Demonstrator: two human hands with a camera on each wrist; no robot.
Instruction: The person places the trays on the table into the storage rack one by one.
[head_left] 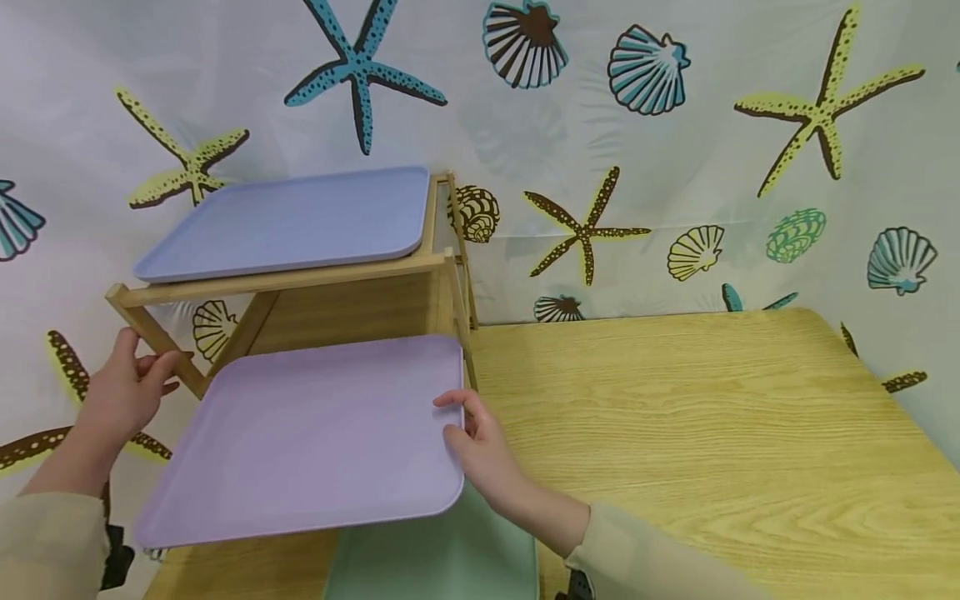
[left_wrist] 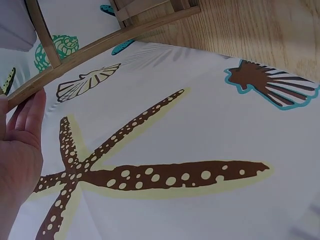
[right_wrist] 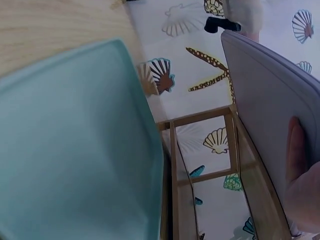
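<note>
While both hands [head_left: 480,446] pinch lilac tray [head_left: 315,433] and rack [head_left: 300,279], green tray [head_left: 442,558] lies beneath.

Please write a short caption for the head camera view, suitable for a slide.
Right hand grips the lilac tray by its edge at the wooden rack; left hand holds the rack's leg.

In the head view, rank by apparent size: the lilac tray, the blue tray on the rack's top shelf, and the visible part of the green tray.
1. Lilac plastic tray, nearest the camera, which inflates it.
2. Blue plastic tray.
3. Green tray, mostly hidden, so its true size is unsure.
</note>
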